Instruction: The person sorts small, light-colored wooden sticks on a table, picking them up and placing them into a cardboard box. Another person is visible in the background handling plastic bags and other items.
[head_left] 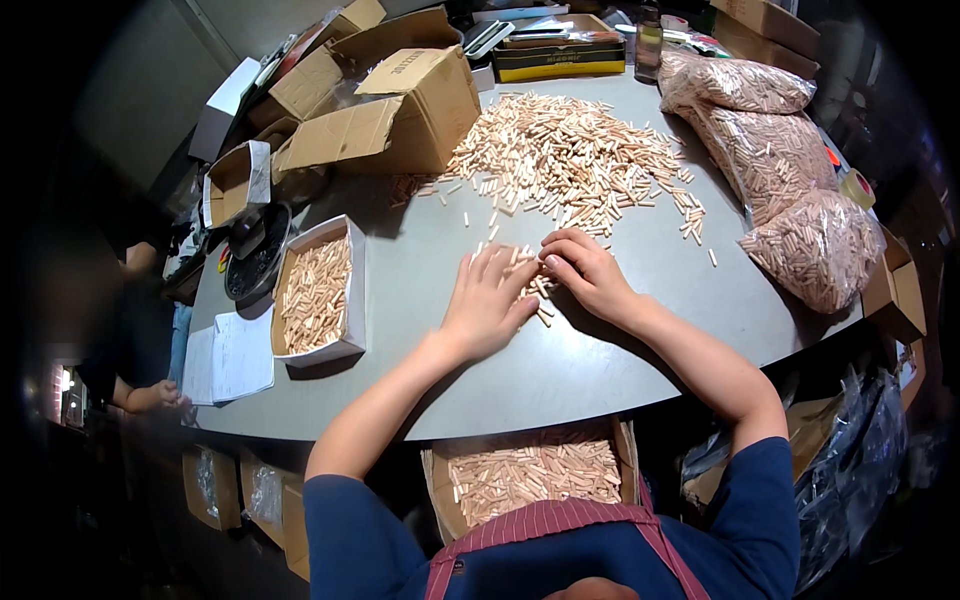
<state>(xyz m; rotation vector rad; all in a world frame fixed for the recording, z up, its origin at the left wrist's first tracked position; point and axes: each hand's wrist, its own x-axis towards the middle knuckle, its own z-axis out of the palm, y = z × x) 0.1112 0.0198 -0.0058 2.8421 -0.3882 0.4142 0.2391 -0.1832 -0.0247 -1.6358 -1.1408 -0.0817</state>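
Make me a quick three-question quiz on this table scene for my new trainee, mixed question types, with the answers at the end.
1. Multiple choice: On which side of the table are the clear plastic bags of small pale pegs? A) The person's left B) The person's right C) Underneath it
2. True or false: The white-sided box to the left of the left hand holds pegs.
3. Short answer: Which is nearer the right hand, the large loose heap or the open notebook?

Key
1. B
2. True
3. The large loose heap
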